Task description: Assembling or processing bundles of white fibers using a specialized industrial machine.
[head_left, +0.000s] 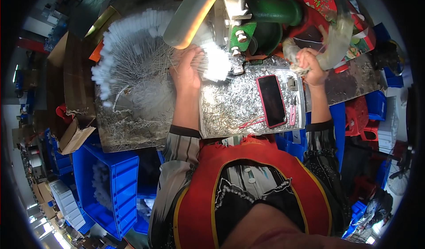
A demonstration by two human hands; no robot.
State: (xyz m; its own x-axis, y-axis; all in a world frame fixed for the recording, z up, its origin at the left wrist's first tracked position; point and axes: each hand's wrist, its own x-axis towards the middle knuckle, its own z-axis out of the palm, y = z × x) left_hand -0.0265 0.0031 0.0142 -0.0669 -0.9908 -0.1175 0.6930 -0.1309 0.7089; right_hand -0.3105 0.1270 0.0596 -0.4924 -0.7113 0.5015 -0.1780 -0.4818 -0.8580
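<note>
The left hand [186,69] is closed around a bundle of white-tipped wire brushes [212,63], their long axis running rightward from the fist toward the green press [265,16]. The right hand [312,65], farther off, grips the blurred press handle [336,40].

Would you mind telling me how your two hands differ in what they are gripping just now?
The left hand grips a fan of thin wire brushes with white tips, near the picture's middle; the right hand is closed on the press's wheel handle, farther right. The left hand's load is many pieces, the right hand's one. Both hands are raised over the metal tray.
</note>
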